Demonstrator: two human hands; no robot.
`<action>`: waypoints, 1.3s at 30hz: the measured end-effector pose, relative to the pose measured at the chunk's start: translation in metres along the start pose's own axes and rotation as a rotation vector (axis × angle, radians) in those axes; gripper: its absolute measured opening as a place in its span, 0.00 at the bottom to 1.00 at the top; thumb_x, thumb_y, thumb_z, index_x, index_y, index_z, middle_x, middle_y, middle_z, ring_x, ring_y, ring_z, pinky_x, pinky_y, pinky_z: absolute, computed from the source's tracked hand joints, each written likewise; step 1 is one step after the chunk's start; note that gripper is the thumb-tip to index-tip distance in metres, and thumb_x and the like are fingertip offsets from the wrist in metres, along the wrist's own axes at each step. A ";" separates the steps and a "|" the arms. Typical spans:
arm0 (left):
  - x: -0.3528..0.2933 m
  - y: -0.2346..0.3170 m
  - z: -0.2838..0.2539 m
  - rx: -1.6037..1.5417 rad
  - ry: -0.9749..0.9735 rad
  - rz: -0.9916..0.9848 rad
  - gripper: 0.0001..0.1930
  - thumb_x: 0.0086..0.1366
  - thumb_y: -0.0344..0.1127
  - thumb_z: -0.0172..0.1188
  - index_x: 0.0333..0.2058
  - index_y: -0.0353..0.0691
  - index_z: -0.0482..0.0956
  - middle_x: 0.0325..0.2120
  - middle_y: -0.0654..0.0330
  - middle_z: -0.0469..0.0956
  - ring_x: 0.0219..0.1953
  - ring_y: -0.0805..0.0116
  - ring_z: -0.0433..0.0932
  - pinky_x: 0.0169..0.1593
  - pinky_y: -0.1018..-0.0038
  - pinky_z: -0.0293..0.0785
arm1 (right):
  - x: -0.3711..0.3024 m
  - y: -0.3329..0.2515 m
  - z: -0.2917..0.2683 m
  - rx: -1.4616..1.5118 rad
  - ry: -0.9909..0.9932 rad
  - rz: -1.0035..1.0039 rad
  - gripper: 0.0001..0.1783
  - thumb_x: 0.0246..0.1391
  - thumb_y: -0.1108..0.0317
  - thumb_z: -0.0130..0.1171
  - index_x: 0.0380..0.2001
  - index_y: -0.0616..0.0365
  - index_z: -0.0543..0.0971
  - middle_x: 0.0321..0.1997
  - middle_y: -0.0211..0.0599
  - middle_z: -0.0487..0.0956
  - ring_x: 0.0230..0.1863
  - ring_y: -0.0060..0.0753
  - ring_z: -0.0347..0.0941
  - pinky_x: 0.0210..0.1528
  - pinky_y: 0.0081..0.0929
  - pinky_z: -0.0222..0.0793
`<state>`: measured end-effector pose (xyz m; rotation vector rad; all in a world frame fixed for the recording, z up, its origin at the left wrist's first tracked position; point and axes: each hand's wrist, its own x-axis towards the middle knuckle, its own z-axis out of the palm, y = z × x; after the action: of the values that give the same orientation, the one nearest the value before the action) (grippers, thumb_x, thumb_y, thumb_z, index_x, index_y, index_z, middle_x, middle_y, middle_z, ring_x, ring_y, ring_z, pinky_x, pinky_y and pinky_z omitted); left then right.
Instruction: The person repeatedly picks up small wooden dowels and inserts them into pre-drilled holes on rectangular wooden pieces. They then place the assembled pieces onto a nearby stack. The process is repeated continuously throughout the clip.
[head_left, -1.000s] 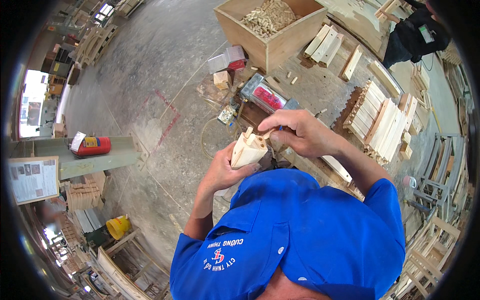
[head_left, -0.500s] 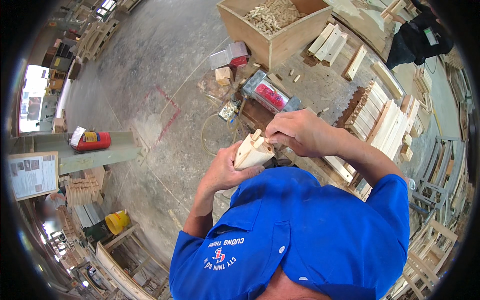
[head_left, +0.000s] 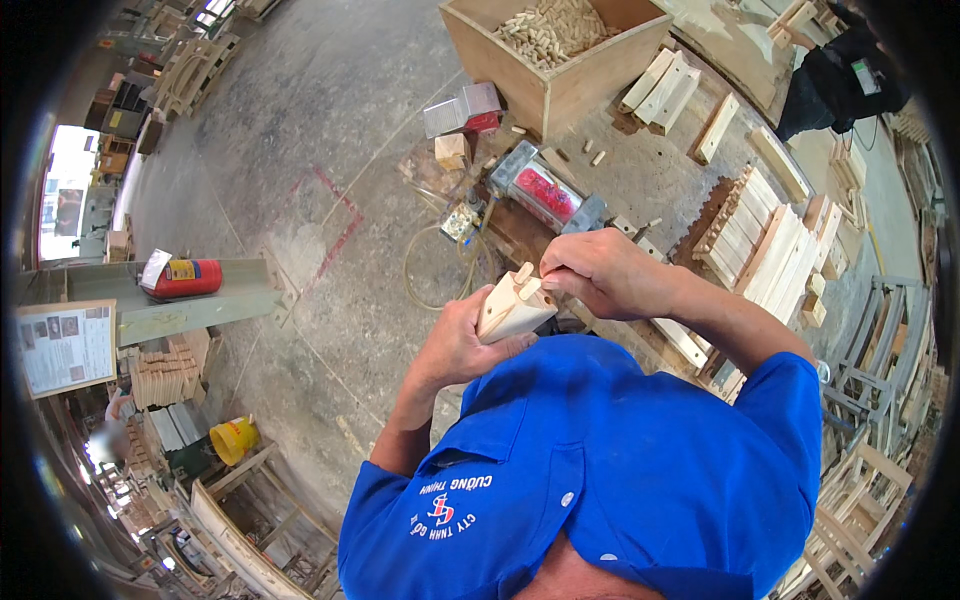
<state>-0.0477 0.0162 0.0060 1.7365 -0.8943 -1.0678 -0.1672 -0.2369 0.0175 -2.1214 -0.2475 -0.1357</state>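
In front of my chest, my left hand (head_left: 463, 338) is wrapped round a pale wooden piece (head_left: 512, 318), its end turned up toward me. Short wooden dowels (head_left: 524, 273) stand out of that end, and a dark hole shows near its right corner. My right hand (head_left: 598, 272) is closed in a pinch at the same end, fingertips right beside the dowels. Whatever the fingertips hold is hidden by the fingers.
Beyond my hands stands a plywood box (head_left: 545, 95) of loose dowels. Nearer are a clamp-like cylinder device (head_left: 545, 190), a pedal (head_left: 462, 110) and a coiled hose (head_left: 410, 275). Stacked wooden pieces (head_left: 765, 245) lie at right. A co-worker in black (head_left: 840, 85) is at far right.
The wooden piece and both hands appear slightly farther right and lower, as does much of the scene. My right fingertips remain at the end of the piece.
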 end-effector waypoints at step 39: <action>0.022 0.007 -0.010 0.037 0.171 0.054 0.29 0.60 0.41 0.79 0.55 0.32 0.81 0.43 0.52 0.90 0.47 0.66 0.88 0.53 0.66 0.83 | 0.014 -0.025 -0.030 -0.064 0.070 0.026 0.10 0.66 0.72 0.64 0.48 0.56 0.84 0.41 0.44 0.84 0.43 0.52 0.82 0.46 0.43 0.78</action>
<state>-0.0312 -0.0028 0.0084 1.7942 -0.8524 -0.8585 -0.1594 -0.2476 0.0565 -2.1783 -0.1764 -0.2050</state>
